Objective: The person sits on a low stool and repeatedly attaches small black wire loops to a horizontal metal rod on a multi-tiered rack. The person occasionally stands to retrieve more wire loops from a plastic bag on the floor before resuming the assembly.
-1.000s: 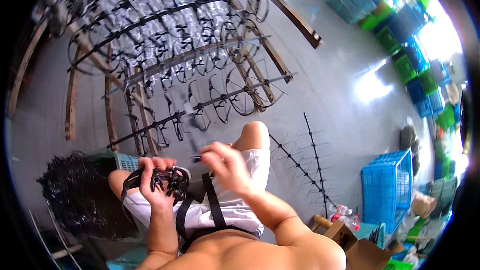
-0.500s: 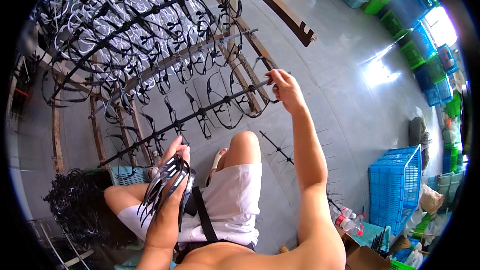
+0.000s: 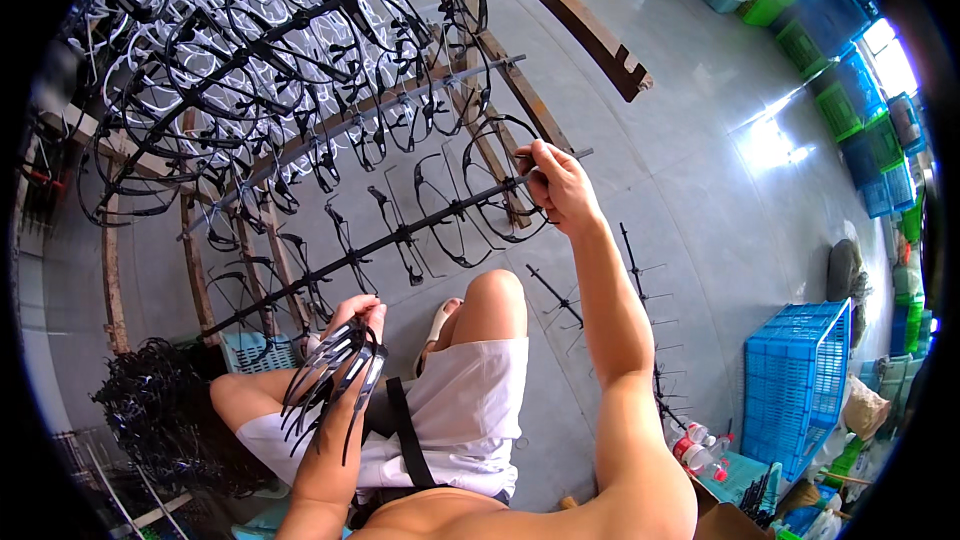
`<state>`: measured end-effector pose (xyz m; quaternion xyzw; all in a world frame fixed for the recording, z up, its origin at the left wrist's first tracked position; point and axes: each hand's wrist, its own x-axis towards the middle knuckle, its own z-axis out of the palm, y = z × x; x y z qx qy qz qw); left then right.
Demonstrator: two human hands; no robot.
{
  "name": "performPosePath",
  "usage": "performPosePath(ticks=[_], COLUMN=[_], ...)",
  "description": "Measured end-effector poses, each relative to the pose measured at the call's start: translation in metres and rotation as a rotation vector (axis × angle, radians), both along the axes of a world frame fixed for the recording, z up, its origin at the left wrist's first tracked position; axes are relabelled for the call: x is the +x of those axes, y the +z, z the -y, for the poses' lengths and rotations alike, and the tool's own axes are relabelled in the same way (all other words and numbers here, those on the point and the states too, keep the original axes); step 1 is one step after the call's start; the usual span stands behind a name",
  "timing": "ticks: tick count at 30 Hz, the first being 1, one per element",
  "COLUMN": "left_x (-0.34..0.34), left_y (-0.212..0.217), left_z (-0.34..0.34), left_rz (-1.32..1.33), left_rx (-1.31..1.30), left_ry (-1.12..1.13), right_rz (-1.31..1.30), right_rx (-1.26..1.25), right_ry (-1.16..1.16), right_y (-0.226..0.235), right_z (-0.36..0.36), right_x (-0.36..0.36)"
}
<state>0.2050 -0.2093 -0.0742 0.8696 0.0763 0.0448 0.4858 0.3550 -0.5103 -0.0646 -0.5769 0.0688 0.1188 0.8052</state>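
A long black rod [image 3: 350,256] runs diagonally in front of me, with thin, curved black plastic pieces [image 3: 403,232] attached along it. At its right end, my right hand [image 3: 562,188] is closed in a pinch on a curved black piece [image 3: 508,120] at the rod; the fingers partly hide the contact. My left hand [image 3: 352,325], low in front of my lap, is closed round a bunch of glossy black curved plastic pieces [image 3: 335,372] that hang over the wrist. A heap of similar black pieces [image 3: 150,400] lies beside my left knee.
Behind the rod, a rusty metal rack [image 3: 575,15] carries more rods with black and white curved pieces. Thin pronged rods [image 3: 556,295] lie on the floor beyond my right arm. A blue basket [image 3: 790,380], plastic bottles [image 3: 693,448] and stacked crates [image 3: 840,105] are at the right.
My right hand has shifted slightly left along the rod, and the rod's end now shows beyond it. My left hand's fingers have drawn in, lower and farther from the rod.
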Motion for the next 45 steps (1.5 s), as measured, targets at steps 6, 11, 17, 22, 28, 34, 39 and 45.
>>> performPosePath(ticks=[6,11,17,22,28,34,39,45], left_x=[0.006,0.016,0.017,0.015,0.012,-0.020,-0.041,-0.041], left_y=[-0.001,0.023,-0.001,0.000,0.001,0.028,0.043,0.038], left_z=[0.005,0.019,0.010,0.013,0.014,0.013,0.006,-0.002], left_rz=[0.110,0.054,0.169,0.151,0.129,0.003,-0.242,-0.284], left_rx=[-0.099,-0.226,-0.209,-0.214,-0.328,-0.621,-1.124,-1.108], left_ry=[0.062,0.242,0.198,0.191,0.188,0.131,-0.160,-0.293], right_rz=[0.198,0.299,0.288,0.241,0.292,0.735,0.382,0.223], right_rx=[0.206,0.439,0.440,0.420,0.444,-0.816,-0.090,-0.009], right_ry=[-0.033,-0.174,-0.360,-0.397,-0.283,-0.566,0.248,0.234], right_y=[-0.028,-0.051,-0.065,-0.053,-0.039,0.006,0.019,0.009], right_z=[0.016,0.002,-0.011,-0.010,-0.002,-0.054,-0.155,-0.143], right_x=[-0.020,-0.051,-0.066,-0.066,-0.064,-0.120,-0.180,-0.174])
